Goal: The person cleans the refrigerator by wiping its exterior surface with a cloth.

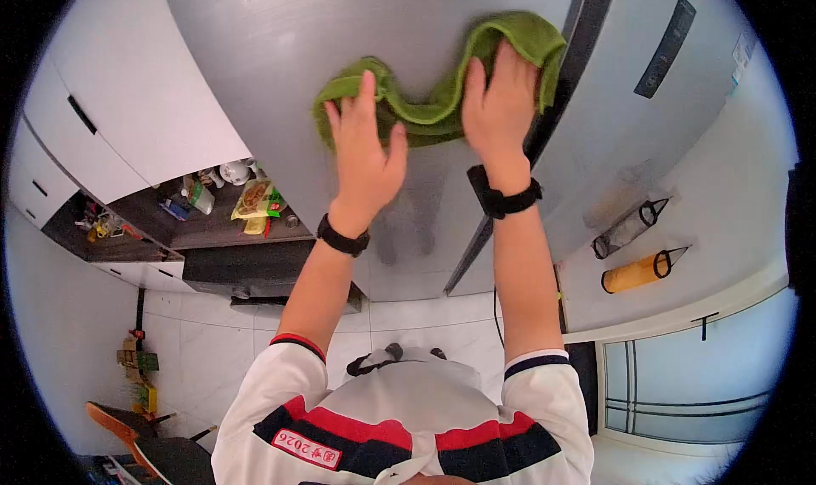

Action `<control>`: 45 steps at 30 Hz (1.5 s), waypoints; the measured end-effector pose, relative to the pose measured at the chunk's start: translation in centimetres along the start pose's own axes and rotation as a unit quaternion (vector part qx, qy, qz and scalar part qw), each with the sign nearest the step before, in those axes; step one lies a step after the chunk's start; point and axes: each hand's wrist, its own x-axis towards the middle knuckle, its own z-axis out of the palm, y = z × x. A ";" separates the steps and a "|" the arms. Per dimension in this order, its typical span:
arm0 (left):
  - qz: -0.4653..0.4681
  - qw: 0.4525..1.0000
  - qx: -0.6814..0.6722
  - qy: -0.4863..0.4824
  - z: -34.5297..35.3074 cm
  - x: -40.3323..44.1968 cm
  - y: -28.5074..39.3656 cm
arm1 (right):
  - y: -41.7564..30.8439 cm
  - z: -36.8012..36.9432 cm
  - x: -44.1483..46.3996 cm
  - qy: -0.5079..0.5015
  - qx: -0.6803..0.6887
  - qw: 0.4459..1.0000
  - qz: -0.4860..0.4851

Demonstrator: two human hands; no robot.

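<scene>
A green cloth [433, 115] lies bunched against the grey refrigerator door [293, 39], sagging between my two hands. My left hand [361, 149] holds the cloth's left end to the door, its index finger stretched out and its thumb apart. At the cloth's right end, my right hand [501, 107] presses it to the surface near the dark door gap. A fold of the cloth rises around the right fingers and partly hides the outer ones. Each wrist wears a black band.
White cabinets [102, 85] with a dark open shelf [212, 196] of packets stand at left. A second grey door panel [612, 94] is at right, near wall-hung holders, one orange [637, 272]. A chair [157, 442] stands lower left, and a glazed door [688, 366] lower right.
</scene>
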 end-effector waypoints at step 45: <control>-0.005 0.997 0.063 0.046 -1.6 1.6 -1.4 | -2.9 0.8 -2.0 -0.065 0.061 0.996 -0.028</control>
